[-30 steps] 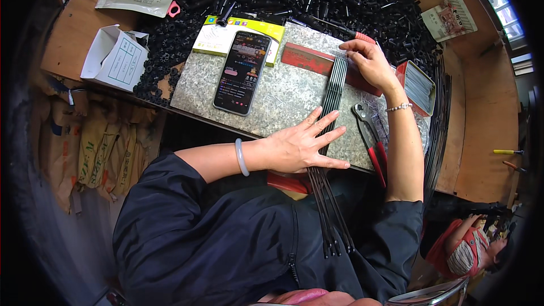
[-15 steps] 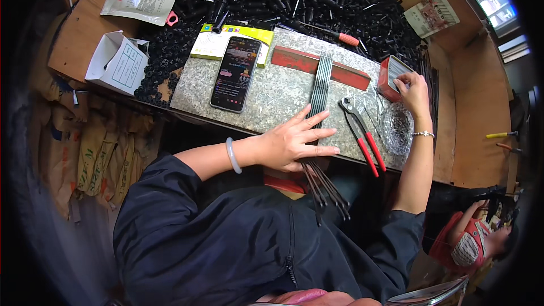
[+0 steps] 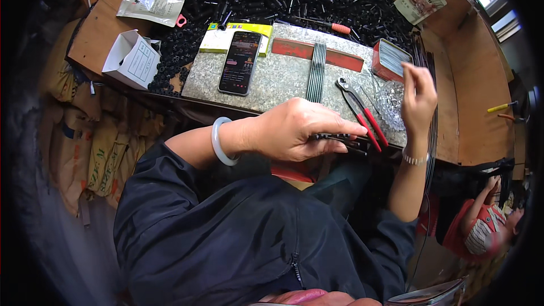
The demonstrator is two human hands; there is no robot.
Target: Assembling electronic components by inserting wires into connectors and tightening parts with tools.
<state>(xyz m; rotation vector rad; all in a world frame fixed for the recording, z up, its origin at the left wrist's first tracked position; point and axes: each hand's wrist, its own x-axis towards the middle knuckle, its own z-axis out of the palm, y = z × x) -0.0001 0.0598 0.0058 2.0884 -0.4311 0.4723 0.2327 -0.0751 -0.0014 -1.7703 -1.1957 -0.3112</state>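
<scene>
Fabric of a dark, zip-fronted jacket (image 3: 249, 226) fills the nearest part of the view. Past it, the left hand (image 3: 306, 127), a pale grey ring-shaped bangle (image 3: 216, 140) at its wrist, is closed around slim black rods (image 3: 333, 136), whose ends show between thumb and fingers. The right hand (image 3: 419, 93) is raised with fingers bent; whether thumb and forefinger meet, or pinch anything, I cannot tell.

The step in hand looks like gathering and steadying the rods. A next move seems to call for an even left grip to keep them aligned, and a fine fingertip pinch from the right.

Beside the left fingertips lie cutting pliers with red handles (image 3: 374, 126), then a clear faceted dish (image 3: 391, 107). On a speckled grey stone slab (image 3: 283, 82), a flat row of parallel dark rods (image 3: 317, 73) crosses a long red bar (image 3: 347, 63); the hand hides how row and held ends join. Leftward, a black phone (image 3: 241, 62) overlaps a yellow-green and white box (image 3: 212, 42). Near the right fingertips, a red rectangular tin (image 3: 383, 69) holds thin silvery sticks (image 3: 393, 52). Farthest is a heap of black cylindrical parts (image 3: 272, 0).
</scene>
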